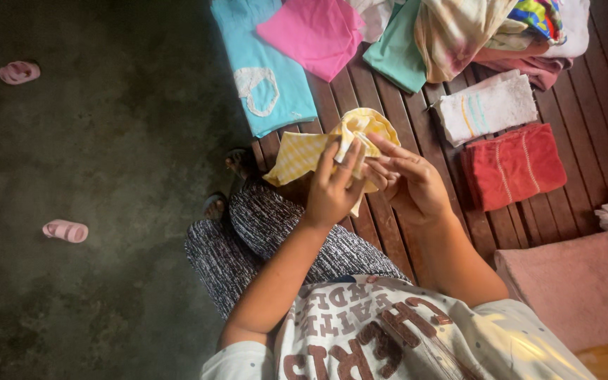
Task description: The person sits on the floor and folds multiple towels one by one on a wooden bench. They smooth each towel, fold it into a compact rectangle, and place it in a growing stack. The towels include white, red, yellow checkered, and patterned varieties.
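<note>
Both hands grip a small yellow-and-white checked cloth garment, held up above the dark slatted wooden platform and the person's lap: the left hand pinches it with fingers closed over the fabric, and the right hand clasps its edge between thumb and fingers. Just beyond lie a flat turquoise shirt and a pink cloth, with a folded white towel and a folded red towel to the right.
</note>
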